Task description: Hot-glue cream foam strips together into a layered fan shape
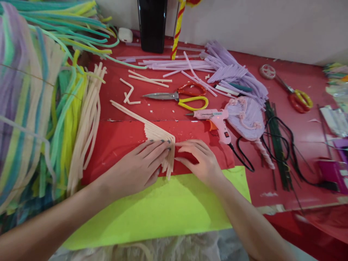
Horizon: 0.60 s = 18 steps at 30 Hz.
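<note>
On the red sheet lies a piece of beige pipe cleaners (159,131), set side by side and bent at a corner. One long end sticks out to the upper left, and several ends hang toward me. My left hand (144,159) lies over it with fingers stretched out flat, covering its middle. At the bent edge, my right hand (199,156) has thumb and fingers apart, the tips touching or very near the pipe cleaners. A pink hot glue gun (217,121) rests to the right. Scissors (176,97) with red and yellow handles lie beyond.
Bundles of coloured pipe cleaners (29,101) crowd the left. Purple pipe cleaners (225,69) and a purple pipe-cleaner shape (246,117) lie back right. A black cable (292,145) trails by green stems (277,145). A black phone (152,25) stands at the back. A yellow-green sheet (163,210) lies nearest me.
</note>
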Tool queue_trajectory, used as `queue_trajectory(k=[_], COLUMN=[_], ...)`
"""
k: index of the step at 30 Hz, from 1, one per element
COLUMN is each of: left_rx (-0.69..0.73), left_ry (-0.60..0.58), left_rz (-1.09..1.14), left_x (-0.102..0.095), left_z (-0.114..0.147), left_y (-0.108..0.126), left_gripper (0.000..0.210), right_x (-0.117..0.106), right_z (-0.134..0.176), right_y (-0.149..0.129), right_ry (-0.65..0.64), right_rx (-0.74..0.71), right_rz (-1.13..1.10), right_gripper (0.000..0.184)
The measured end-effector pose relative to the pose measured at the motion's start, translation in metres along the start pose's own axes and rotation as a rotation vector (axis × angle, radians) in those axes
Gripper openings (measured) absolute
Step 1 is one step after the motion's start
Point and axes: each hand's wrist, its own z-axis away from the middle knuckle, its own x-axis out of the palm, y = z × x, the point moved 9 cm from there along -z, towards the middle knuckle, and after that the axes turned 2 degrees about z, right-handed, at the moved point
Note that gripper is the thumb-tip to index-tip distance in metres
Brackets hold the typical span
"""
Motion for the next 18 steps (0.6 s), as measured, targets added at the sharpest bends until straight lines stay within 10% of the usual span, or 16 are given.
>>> queue_trajectory(k=[18], left_rx=[0.014], left_ry=[-0.012], left_rz=[0.0], left_x=[0.0004], left_z=[-0.001], left_y=[-0.0008], left_gripper=[0.051], right_x=[-0.0091], right_z=[-0.0005], right_y=[0.0002], right_ry=[0.016], right_rx=[-0.028], right_rz=[0.042], right_gripper=[0.022])
